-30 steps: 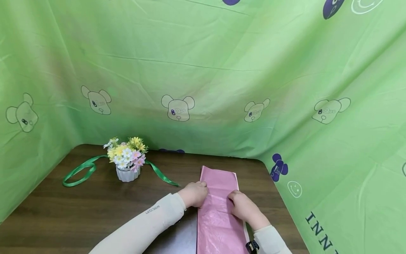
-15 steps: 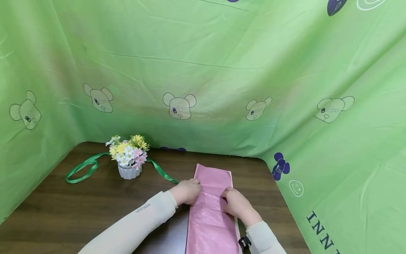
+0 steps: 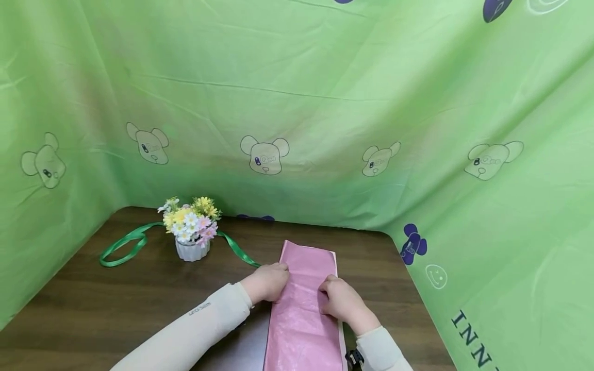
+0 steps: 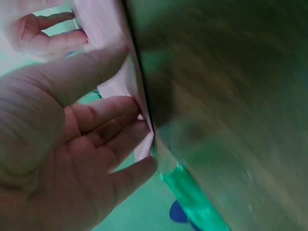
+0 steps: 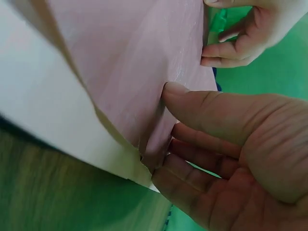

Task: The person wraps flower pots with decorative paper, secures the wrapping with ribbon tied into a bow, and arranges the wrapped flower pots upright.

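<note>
A long, folded strip of pink wrapping paper with a pale right border lies on the dark wooden table. At its left edge, my left hand pinches the paper between thumb and fingers; the left wrist view shows the fingertips along that edge. Across from it, my right hand grips the paper near the right border. In the right wrist view its thumb lies on the pink face and its fingers curl at a raised fold, with a cream layer underneath. The paper's near end runs out of the head view.
A white pot of yellow, white and pink flowers stands at the back left. Green ribbon lies looped around and behind it. A smooth grey surface shows left of the paper. Green printed cloth surrounds the table.
Both hands and the pink paper have shifted left together in the head view, mostly in the first half second. The background has slid slightly right. Both grips look the same.
</note>
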Demonstrator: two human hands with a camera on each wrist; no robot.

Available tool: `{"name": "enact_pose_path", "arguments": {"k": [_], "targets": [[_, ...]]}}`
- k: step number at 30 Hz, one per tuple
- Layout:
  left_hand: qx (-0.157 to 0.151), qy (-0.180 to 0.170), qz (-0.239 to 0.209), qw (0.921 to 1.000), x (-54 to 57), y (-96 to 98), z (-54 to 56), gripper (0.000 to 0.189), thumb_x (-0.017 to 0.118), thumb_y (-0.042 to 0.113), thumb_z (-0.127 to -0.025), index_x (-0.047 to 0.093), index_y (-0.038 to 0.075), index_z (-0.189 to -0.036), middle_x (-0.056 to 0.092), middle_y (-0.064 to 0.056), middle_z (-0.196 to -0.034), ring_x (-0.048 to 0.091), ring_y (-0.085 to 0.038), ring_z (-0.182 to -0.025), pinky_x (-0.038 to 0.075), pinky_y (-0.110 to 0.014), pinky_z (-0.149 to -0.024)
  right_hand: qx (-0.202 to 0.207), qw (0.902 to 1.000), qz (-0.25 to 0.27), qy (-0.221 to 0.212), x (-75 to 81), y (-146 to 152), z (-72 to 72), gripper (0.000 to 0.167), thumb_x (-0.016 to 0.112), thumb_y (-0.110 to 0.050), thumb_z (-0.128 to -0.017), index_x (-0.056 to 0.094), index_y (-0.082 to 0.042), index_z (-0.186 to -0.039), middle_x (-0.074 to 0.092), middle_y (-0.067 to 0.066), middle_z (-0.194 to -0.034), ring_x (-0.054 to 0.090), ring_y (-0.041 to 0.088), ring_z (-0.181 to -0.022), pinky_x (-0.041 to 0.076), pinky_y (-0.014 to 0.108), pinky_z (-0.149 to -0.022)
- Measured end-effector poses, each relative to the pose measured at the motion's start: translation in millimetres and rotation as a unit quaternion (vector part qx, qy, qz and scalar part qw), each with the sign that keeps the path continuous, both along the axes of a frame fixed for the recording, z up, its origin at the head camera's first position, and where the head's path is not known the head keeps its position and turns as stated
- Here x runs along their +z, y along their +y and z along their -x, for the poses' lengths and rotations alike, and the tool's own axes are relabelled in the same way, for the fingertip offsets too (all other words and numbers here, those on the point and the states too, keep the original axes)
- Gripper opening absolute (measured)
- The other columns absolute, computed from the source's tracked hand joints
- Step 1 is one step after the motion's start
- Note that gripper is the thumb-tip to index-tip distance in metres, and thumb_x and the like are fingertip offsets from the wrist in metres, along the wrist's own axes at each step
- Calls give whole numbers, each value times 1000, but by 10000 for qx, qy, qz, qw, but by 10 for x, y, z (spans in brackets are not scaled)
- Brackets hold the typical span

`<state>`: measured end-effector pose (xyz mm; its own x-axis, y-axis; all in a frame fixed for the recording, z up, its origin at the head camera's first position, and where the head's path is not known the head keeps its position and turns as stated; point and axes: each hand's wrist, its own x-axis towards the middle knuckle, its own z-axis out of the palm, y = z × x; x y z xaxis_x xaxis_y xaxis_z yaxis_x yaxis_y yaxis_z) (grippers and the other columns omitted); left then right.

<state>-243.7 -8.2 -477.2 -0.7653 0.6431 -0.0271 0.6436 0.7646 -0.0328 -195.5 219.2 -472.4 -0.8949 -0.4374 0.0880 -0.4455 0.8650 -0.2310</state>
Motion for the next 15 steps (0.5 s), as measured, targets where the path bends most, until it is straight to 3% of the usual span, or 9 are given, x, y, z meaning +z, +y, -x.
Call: {"name": "enact_pose_path", "arguments": {"k": [2, 7, 11, 15], "targets": [[-42, 262, -158, 9995, 22, 50, -15, 7, 79, 15, -80, 74, 14, -84, 62, 0, -90, 62, -18, -86, 57, -35, -67, -68, 9999, -10, 110, 19, 7, 2, 27, 87, -6, -63, 72, -7, -86, 55, 1, -85, 52, 17, -73, 49, 34, -66], [-199, 787, -152, 9966, 54, 218, -112, 12, 75, 13, -83, 70, 20, -74, 64, 1, -80, 62, -17, -75, 55, -35, -58, -158, 9997, -14, 203, 22, 12, -21, 27, 85, -4, -61, 71, -7, -85, 56, 2, -86, 56, 20, -75, 51, 37, -69], [-316, 745, -80, 9967, 6, 330, -203, 12, 73, 16, -86, 70, 22, -76, 66, 2, -81, 62, -17, -75, 55, -34, -62, -94, 9999, -28, 112, -11, 0, -44, 30, 85, -5, -63, 72, -4, -90, 57, 2, -88, 59, 24, -81, 53, 39, -74], [-173, 527, -137, 9984, 0, 391, -235, 10, 73, 16, -88, 72, 22, -79, 66, 0, -85, 62, -19, -80, 55, -34, -64, -75, 9999, 26, 88, -13, -9, -16, 34, 86, -8, -63, 73, -2, -94, 59, 3, -91, 61, 25, -85, 54, 41, -78]]}}
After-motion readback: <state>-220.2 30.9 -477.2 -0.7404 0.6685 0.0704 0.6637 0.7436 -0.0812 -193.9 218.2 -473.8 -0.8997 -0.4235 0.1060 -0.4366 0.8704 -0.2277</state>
